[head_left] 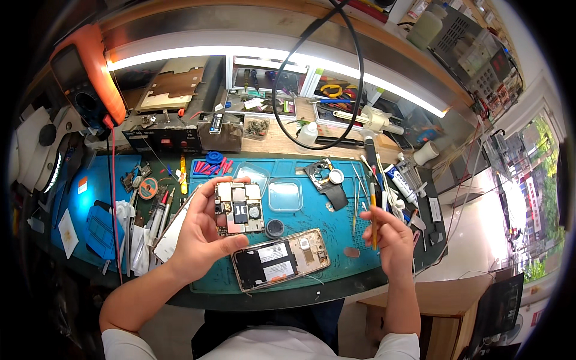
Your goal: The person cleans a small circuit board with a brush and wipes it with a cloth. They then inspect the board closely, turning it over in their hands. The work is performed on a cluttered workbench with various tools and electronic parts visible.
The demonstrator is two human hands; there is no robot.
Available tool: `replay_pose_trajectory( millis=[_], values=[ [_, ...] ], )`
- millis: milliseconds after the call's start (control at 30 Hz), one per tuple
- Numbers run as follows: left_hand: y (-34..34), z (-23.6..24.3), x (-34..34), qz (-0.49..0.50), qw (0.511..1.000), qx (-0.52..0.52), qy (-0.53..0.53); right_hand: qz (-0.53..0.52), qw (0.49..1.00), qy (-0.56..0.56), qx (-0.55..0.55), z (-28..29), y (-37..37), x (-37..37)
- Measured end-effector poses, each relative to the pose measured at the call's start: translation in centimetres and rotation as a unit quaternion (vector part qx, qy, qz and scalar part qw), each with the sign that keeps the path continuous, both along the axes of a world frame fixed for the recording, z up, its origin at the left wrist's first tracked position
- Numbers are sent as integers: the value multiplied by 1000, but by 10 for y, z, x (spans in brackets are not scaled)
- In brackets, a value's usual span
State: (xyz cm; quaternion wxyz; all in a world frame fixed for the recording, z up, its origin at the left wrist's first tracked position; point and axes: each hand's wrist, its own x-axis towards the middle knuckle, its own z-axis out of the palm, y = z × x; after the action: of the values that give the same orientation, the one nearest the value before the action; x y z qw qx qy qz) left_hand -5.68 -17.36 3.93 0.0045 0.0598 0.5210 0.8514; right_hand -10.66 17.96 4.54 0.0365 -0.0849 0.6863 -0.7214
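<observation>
My left hand (203, 231) is closed round the edges of a phone circuit board (254, 211), with its shields and chips facing up. In my right hand (391, 237), pinched between thumb and fingers, stands a slim yellow-handled tool (374, 231); its ends are hard to make out. Below the board an opened phone (306, 255) lies on the blue work mat (210, 277), its black and white inside showing. A small round dark pot (275, 228) sits just above that phone. Behind it are a clear plastic tray (285, 197) and a black phone part (336, 195) under a round white-rimmed lid.
Tweezers (356, 198), swabs and a glue tube (401, 185) crowd the right. Screwdrivers (157, 219), a solder reel (147, 188) and a white phone panel (170, 237) lie left. An orange multimeter (90, 78) stands upper left. A black cable loop (362, 66) hangs overhead.
</observation>
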Motion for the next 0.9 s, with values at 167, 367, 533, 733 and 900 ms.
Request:
replay_pose_trajectory(
  millis=[167,367,533,733,900],
  values=[
    [-3,-3,-1,6,1000,-13,23,-3,986,10,165,3,-28,0],
    [-5,-3,-5,29,999,-21,37,-25,901,231,366,-2,-89,-44],
    [-6,-4,-5,37,998,-23,34,-77,870,303,381,-31,-109,-76],
    [-5,-4,-3,27,998,-30,43,-105,856,299,408,-38,-118,-74],
    [-6,-1,-2,26,998,-24,42,-113,815,333,461,-35,-116,-76]
  ],
)
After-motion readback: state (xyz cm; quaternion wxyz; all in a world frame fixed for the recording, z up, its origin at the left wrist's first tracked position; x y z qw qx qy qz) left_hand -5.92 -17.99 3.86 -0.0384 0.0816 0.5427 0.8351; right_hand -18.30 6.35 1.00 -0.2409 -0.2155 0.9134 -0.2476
